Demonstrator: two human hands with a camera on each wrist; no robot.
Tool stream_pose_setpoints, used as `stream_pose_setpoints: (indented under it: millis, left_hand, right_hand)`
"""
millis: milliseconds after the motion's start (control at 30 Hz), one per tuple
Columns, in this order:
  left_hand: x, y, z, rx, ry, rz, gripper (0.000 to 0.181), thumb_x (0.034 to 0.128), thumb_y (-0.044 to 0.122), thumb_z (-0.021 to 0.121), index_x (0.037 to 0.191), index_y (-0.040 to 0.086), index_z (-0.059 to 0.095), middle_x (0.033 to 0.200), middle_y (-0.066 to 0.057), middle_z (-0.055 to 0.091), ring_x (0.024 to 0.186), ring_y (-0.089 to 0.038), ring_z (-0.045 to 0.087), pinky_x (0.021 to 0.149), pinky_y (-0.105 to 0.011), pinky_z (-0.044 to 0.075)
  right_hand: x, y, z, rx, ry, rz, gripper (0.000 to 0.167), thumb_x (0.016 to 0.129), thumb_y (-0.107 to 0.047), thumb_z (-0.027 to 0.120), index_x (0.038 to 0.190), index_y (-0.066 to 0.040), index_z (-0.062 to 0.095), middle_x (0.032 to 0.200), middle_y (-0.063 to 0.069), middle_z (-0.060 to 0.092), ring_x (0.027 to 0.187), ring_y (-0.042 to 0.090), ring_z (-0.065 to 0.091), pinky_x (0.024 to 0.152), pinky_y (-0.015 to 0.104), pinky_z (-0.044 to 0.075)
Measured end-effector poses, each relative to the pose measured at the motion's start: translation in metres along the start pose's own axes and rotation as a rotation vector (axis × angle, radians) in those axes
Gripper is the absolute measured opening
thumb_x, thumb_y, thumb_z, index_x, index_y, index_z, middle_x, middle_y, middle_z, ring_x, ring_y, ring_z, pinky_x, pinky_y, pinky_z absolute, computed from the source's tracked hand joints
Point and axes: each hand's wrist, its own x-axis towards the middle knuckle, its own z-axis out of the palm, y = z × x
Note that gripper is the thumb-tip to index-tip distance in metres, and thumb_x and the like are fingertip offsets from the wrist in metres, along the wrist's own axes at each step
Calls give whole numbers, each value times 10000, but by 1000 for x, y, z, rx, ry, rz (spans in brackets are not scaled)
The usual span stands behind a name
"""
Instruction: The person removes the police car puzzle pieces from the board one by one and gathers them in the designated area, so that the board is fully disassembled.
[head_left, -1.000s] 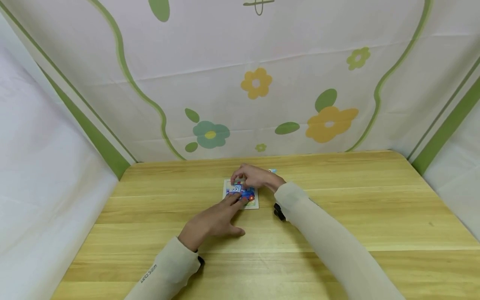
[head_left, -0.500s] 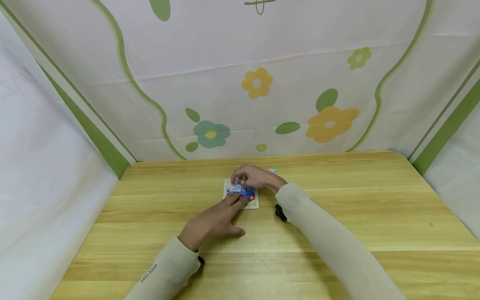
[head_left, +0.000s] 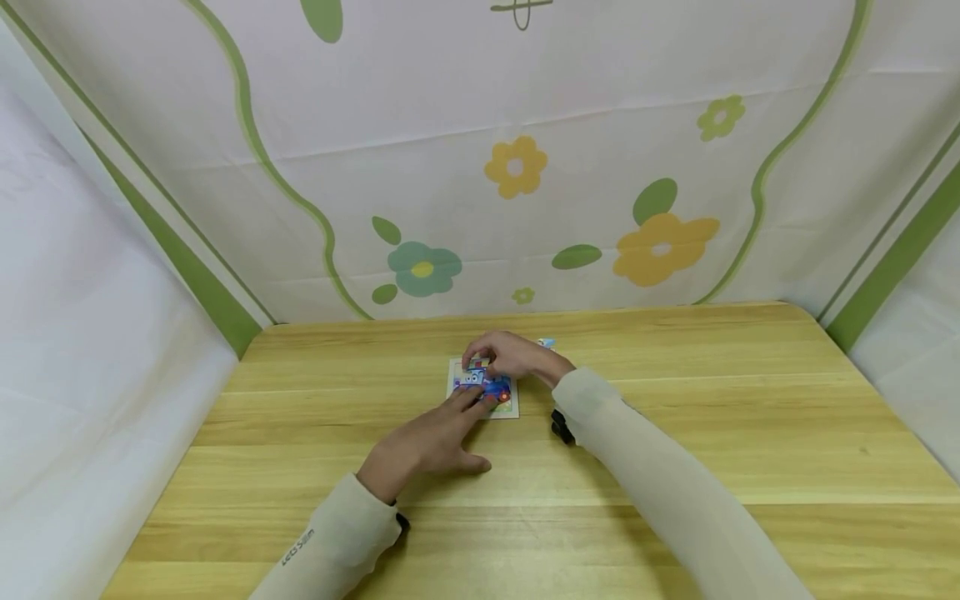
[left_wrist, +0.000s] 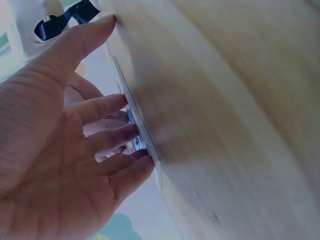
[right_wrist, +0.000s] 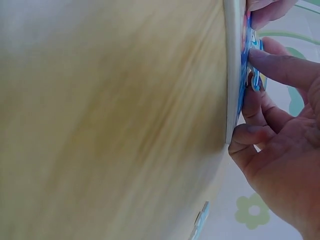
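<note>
A flat board with a white border (head_left: 513,410) and a blue cartoon picture lies near the table's far edge. My left hand (head_left: 427,442) rests its fairly straight fingertips on the board's near part, thumb spread out to the side; the left wrist view shows these fingers (left_wrist: 117,135) touching the board's face. My right hand (head_left: 510,354) is over the board's far part with bent fingers. In the right wrist view this hand (right_wrist: 285,110) pinches a small blue-edged piece (right_wrist: 256,75) between thumb and finger, slightly raised off the picture.
A small light-blue piece (head_left: 547,342) lies on the wooden table (head_left: 675,400) behind the right wrist, seen also in the right wrist view as a thin piece (right_wrist: 200,221). A white cloth with printed flowers (head_left: 570,192) stands behind the table's far edge, with white cloth at both sides.
The head view has shifted very slightly. Both hands stay in nearly the same places on the board.
</note>
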Motion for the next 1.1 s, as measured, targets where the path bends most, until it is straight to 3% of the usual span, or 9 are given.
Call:
stream_pose_setpoints:
  millis: [800, 1100]
  left_hand:
    - [1, -1, 1, -3, -2, -5, 883, 970, 444, 745, 1678, 195, 279, 1769, -89, 151, 1628, -357, 173, 1264, -557, 333]
    - [2, -2, 2, -7, 1, 1, 891, 963, 441, 755, 1678, 203, 281, 1768, -97, 157, 1629, -365, 163, 1265, -563, 328]
  right_hand:
    - [-2, 6, -3, 67, 33, -17, 413, 961, 87, 546, 1192, -162, 782, 1294, 72, 707, 1058, 221, 587, 927, 353, 496]
    - [-5, 8, -4, 99, 54, -21, 396, 967, 60, 538, 1237, -123, 763, 1393, 99, 671, 1249, 278, 599, 1092, 473, 496]
